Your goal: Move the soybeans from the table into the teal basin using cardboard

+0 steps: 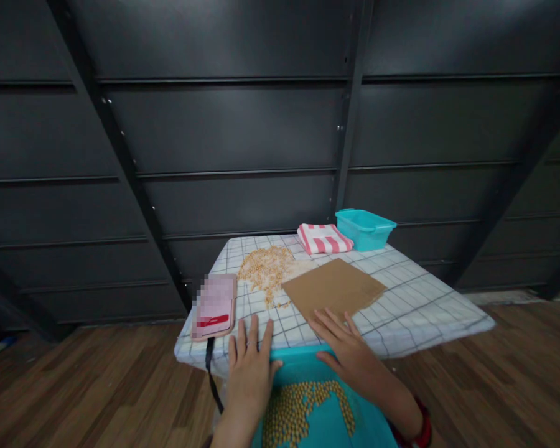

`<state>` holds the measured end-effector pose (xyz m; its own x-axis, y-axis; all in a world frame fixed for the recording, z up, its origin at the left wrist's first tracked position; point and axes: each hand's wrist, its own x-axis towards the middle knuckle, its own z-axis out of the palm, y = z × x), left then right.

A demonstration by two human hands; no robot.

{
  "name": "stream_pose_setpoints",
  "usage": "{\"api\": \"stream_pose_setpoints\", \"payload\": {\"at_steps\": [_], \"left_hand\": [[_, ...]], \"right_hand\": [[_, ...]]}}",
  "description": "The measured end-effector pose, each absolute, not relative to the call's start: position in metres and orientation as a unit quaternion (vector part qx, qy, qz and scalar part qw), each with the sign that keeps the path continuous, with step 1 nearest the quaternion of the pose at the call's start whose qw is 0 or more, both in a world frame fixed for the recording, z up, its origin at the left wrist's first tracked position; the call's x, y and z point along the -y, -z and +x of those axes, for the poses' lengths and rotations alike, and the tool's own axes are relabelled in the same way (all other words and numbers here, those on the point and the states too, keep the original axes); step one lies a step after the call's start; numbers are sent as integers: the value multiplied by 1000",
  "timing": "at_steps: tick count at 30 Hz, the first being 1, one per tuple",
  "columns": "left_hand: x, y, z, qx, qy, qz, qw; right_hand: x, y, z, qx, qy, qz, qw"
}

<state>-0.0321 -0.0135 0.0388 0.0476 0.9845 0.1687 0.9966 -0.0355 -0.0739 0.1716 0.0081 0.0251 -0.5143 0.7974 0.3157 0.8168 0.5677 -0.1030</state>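
Observation:
My left hand (251, 362) lies flat with its fingers spread on the near edge of the small table (420, 305), just right of a pink phone (213, 306). My right hand (350, 351) rests open at the near corner of a brown cardboard sheet (332, 288), fingers stretched out. Both hands sit over the far rim of a teal tray (303, 358) close to me, which holds a spread of yellow grains (298, 407). A heap of loose pale grains (267, 267) lies on the checked cloth beyond my left hand.
A teal plastic tub (364, 228) and a folded red-and-white striped cloth (323, 238) stand at the table's far edge. A black strap (211, 372) hangs off the near left corner. Dark metal panels rise behind; wooden floor surrounds the table.

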Motion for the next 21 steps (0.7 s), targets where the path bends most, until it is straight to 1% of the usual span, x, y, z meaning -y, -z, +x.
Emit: {"api": "stream_pose_setpoints", "payload": {"at_steps": [7, 13, 14, 16, 21], "left_hand": [[9, -37, -31, 690, 30, -717, 88], [8, -29, -33, 685, 33, -720, 108], [8, -27, -34, 684, 35, -720, 109], [7, -22, -36, 681, 42, -722, 112], [6, -14, -38, 679, 59, -724, 111]], "right_hand": [[-10, -18, 173, 869, 38, -455, 192], [-25, -42, 179, 879, 34, -438, 185], [-31, -48, 181, 879, 38, -443, 173], [-47, -60, 188, 890, 39, -440, 115], [-79, -84, 215, 916, 27, -396, 59]]}}
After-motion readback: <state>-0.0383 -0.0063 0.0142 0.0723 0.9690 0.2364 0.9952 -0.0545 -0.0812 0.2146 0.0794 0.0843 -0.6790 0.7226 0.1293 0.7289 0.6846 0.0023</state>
